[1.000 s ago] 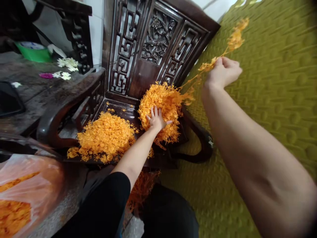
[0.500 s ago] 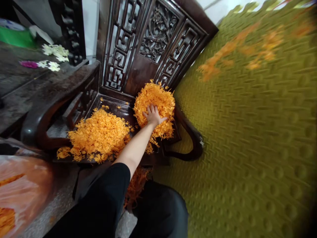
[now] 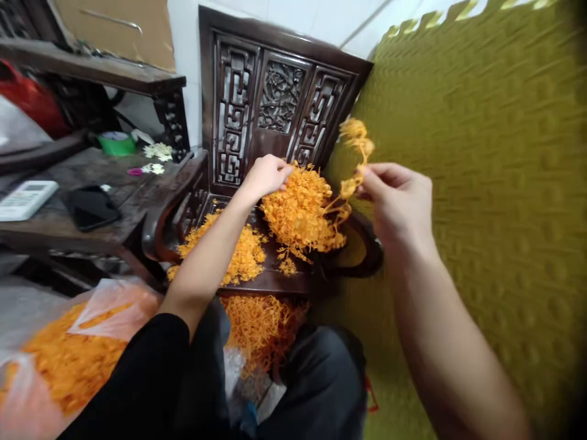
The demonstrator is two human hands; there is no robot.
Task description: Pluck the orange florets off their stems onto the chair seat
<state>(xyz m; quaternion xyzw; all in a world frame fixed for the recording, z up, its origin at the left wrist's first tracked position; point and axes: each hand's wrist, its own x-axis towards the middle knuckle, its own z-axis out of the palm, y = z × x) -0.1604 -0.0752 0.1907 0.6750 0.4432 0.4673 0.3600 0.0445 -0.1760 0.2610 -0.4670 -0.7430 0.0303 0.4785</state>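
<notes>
My right hand [image 3: 398, 198] pinches a stringy strand of orange artificial flowers [image 3: 355, 143], which curves up above the fingertips and trails down toward the right-hand heap. That rounded heap of orange artificial flowers [image 3: 298, 208] sits on a dark carved wooden chair [image 3: 275, 281]. At the heap's upper left edge is my left hand [image 3: 270, 174], thumb and fingers closed together; whatever lies between them is hidden. Under my left forearm, a second, flatter pile of loose orange flowers [image 3: 245, 253] covers part of the seat.
Below the seat lies a tangle of orange strands [image 3: 261, 324]. A plastic bag of orange pieces [image 3: 77, 348] stands at lower left. The side table holds a phone [image 3: 92, 206], a white calculator [image 3: 28, 200] and a green tape roll [image 3: 117, 143]. A yellow-green foam mat [image 3: 481, 244] rises on the right.
My left hand, earlier spread flat on the right-hand heap, is now closed at its upper left edge. My right hand has come into view with a strand. The view has shifted, showing more side table.
</notes>
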